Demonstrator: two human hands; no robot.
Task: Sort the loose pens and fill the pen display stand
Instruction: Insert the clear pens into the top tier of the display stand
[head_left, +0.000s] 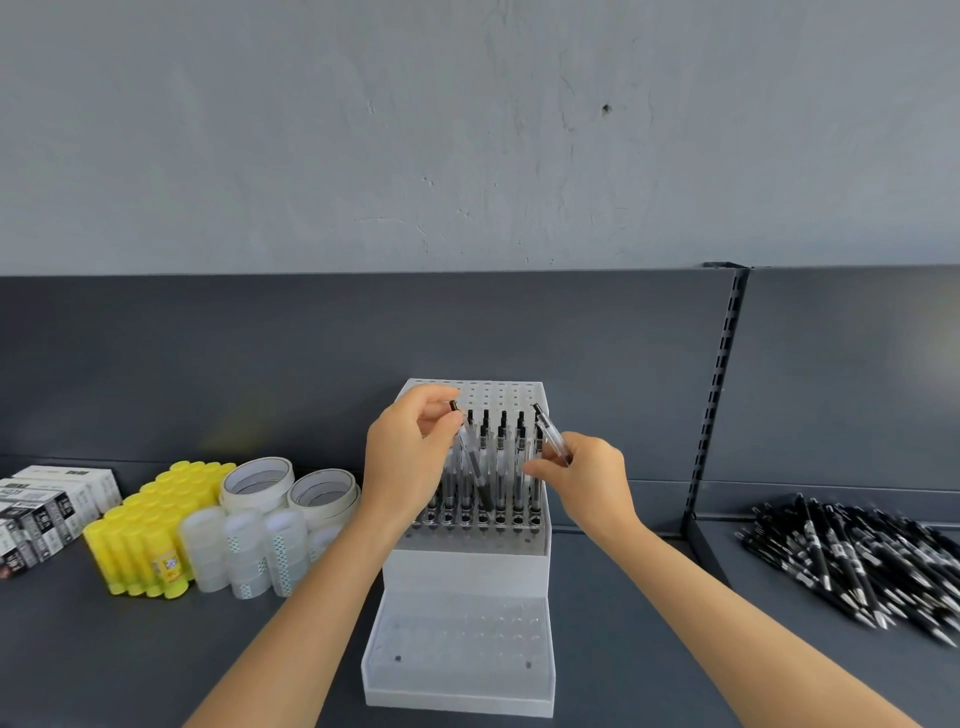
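Left hand (410, 457) pinches one clear black-capped pen (455, 407), right hand (589, 480) pinches another, over the white perforated plastic stand (467, 566) — best seat each upright in free holes.

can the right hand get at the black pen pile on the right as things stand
Likely yes, once freed: the right hand pinches a clear pen over the display stand. Nothing stands between it and the black pen pile, only shelf and a low divider.

One head-worn view, facing forward and down, close over the pen display stand (467, 569), right edge perhaps blurred.
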